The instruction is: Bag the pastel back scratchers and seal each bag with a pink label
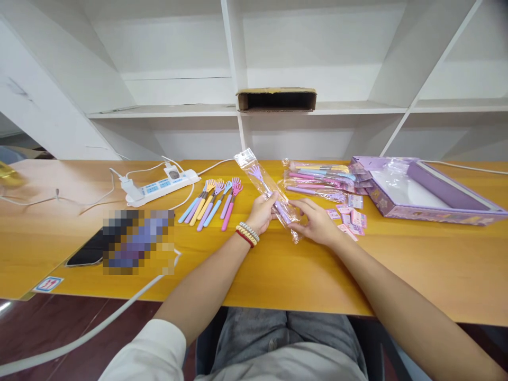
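Observation:
A purple back scratcher [281, 207] with a hand-shaped head lies slantwise inside a clear plastic bag [246, 157] over the table. My left hand [262, 212] is closed round its middle, thumb on top. At the bag's lower end, my right hand [315, 219] pinches the plastic between thumb and fingers. To the left lie several unbagged back scratchers [214, 203] in blue, yellow, purple and pink. Behind my right hand is a pile of bagged back scratchers [317, 180], and small printed cards [351, 219] are scattered beside it.
A purple open box [400, 209] with clear plastic in it stands at the right. A white power strip [162, 188] with cables sits at the left, near a dark phone [89, 248]. White shelves [178, 110] rise behind, holding a cardboard box [277, 100].

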`<action>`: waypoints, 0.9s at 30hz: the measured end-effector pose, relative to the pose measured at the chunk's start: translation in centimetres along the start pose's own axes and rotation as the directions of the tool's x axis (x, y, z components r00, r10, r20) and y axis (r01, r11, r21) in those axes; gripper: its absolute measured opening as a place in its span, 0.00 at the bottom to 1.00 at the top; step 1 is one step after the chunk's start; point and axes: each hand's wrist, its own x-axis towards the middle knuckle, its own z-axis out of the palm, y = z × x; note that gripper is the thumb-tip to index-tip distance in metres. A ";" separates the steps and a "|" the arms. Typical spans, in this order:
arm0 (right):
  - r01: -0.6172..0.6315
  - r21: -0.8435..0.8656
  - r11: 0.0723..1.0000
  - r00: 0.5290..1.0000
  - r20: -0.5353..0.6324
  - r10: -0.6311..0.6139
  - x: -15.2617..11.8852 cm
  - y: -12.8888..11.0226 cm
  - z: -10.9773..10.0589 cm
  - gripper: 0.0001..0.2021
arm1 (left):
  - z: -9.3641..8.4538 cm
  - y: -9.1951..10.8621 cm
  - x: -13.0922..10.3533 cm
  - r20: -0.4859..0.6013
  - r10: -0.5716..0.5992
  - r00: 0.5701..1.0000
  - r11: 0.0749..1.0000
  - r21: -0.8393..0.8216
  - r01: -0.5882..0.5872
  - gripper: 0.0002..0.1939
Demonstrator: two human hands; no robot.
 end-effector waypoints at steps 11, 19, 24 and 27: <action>0.026 -0.023 0.999 0.999 -0.038 -0.027 0.0 -0.3 0.0 0.21 | 0.1 0.4 -0.2 0.002 -0.051 0.999 0.999 -0.018 0.051 0.17; 0.098 -0.031 0.995 0.995 -0.026 -0.099 0.0 -0.8 -0.3 0.16 | 0.4 0.0 -0.3 0.011 -0.045 0.999 0.998 -0.041 0.046 0.19; 0.056 -0.027 0.998 0.998 -0.031 -0.057 0.0 -0.8 -0.2 0.19 | 0.2 -0.2 -0.3 -0.004 -0.017 1.000 1.000 0.015 0.017 0.18; -0.044 0.011 0.999 0.999 0.009 0.044 -0.1 -0.6 0.0 0.27 | 0.3 -0.4 -0.2 -0.032 0.022 0.999 1.000 0.020 -0.021 0.18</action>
